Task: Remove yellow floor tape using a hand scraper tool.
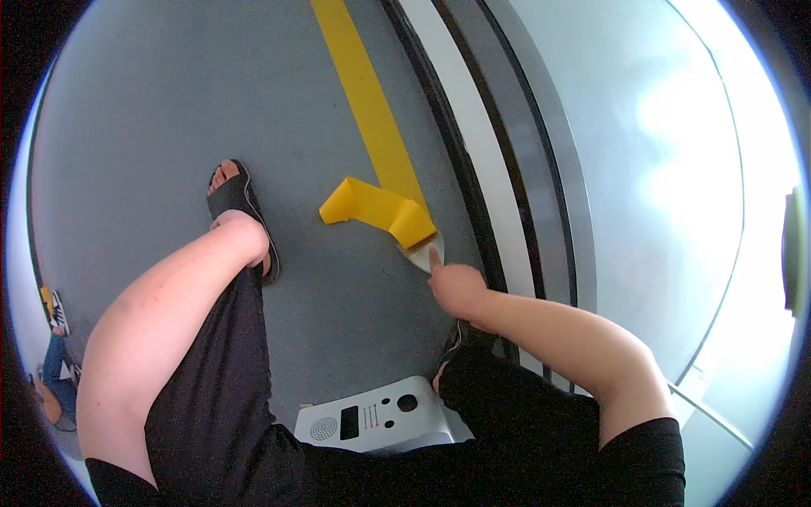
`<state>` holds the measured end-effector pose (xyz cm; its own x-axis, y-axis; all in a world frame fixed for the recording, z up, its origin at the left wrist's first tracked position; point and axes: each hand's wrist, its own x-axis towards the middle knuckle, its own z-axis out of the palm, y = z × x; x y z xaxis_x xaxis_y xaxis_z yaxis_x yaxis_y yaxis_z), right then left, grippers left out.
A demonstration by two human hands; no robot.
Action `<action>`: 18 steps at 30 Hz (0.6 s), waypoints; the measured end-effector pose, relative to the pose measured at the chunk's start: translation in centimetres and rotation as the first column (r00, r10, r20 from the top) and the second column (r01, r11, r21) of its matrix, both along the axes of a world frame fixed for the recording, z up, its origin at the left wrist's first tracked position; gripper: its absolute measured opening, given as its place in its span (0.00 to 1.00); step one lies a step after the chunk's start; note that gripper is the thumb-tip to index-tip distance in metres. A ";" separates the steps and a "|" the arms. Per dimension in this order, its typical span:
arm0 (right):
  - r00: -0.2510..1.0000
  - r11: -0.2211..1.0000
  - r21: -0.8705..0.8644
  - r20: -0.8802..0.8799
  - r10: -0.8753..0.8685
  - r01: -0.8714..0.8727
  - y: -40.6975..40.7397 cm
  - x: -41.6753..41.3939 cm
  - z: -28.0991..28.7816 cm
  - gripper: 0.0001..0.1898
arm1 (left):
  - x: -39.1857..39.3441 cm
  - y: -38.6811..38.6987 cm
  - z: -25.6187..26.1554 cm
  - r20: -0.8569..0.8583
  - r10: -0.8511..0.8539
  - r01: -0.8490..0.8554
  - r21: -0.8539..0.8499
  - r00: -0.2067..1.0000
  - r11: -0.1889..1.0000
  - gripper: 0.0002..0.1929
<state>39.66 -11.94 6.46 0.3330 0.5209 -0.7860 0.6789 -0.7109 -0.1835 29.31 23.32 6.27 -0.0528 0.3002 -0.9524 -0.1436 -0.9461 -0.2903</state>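
Observation:
My right hand [457,288] grips a scraper, its index finger stretched along the broad metal blade [421,255]. The handle is hidden in my fist. The blade lies low against the grey floor, at the lower end of a peeled flap of yellow floor tape [370,206]. That flap is folded and curls off to the left. Beyond it, a straight strip of the yellow tape [358,82] runs along the floor to the top of the view. My left hand [244,233] hangs bent at the wrist by my left knee, its fingers hidden from view.
Dark and white edge strips [485,133] border the floor on the right, beside a pale glossy wall panel [633,127]. Between my legs lies a silvery panel with a speaker grille [374,412]. At the far left another person's leg [57,361] shows. My left foot wears a black slipper [231,196].

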 end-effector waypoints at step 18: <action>0.988 0.988 -0.092 -0.108 0.114 -0.124 0.0 -2.9 0.5 0.35 | -0.2 0.2 0.1 0.032 -0.022 0.023 -0.034 0.999 0.999 0.18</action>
